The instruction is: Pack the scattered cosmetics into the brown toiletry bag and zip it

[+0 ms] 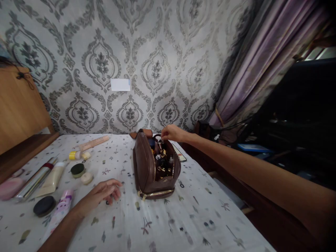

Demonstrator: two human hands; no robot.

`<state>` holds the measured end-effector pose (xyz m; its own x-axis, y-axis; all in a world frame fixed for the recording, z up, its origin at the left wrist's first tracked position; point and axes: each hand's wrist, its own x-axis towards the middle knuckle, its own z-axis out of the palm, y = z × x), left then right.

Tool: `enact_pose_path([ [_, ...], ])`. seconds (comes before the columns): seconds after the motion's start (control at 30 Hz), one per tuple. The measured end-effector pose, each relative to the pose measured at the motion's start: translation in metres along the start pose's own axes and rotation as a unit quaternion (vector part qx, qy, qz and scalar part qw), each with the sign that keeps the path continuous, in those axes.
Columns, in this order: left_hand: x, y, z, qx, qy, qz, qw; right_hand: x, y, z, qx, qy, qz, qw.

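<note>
I see a brown bag (145,164), unzipped at the top and standing near the far right corner of the cloth-covered tabletop (210,227). My right hand (171,133) bends over the bag's far end; I cannot tell whether it grips anything. My left hand (105,191), loosely curled and released, is left of the bag. Toward the tabletop's left edge lie a dark-lidded jar (78,170), a cream tube (54,177) and a black-lidded jar (44,205).

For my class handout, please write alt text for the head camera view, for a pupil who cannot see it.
A person's right hand is at the far end of an open brown bag on a patterned cloth. Their left hand, loosely open, is between the bag and assorted tubes and jars; grey patterned wallpaper is behind.
</note>
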<state>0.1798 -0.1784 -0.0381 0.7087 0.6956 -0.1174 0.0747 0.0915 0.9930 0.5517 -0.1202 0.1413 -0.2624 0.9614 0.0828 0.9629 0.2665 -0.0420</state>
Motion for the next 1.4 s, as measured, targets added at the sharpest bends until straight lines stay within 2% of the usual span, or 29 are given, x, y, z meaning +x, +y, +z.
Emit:
enact_pose_path([
  [0.53,-0.002,0.004,0.002,0.002,0.002,0.001,1.000,-0.007,0.004,0.001,-0.003,0.008,0.001,1.000],
  [0.9,0.001,-0.002,-0.001,0.005,-0.008,0.010,1.000,-0.010,0.001,0.004,-0.018,0.012,0.016,1.000],
  [1.0,0.001,-0.001,0.000,-0.001,-0.003,0.008,1.000,-0.014,-0.004,0.008,-0.038,0.023,0.027,0.999],
  [1.13,0.001,-0.002,-0.001,-0.004,-0.004,0.006,1.000,-0.020,-0.017,0.013,-0.131,0.046,0.012,0.990],
  [1.23,0.001,-0.004,-0.003,0.003,-0.005,0.006,1.000,-0.022,-0.030,0.012,-0.172,0.008,0.004,0.985],
  [1.4,0.002,-0.007,-0.005,0.002,-0.013,0.007,1.000,-0.023,-0.047,0.007,-0.194,-0.027,0.034,0.980],
])
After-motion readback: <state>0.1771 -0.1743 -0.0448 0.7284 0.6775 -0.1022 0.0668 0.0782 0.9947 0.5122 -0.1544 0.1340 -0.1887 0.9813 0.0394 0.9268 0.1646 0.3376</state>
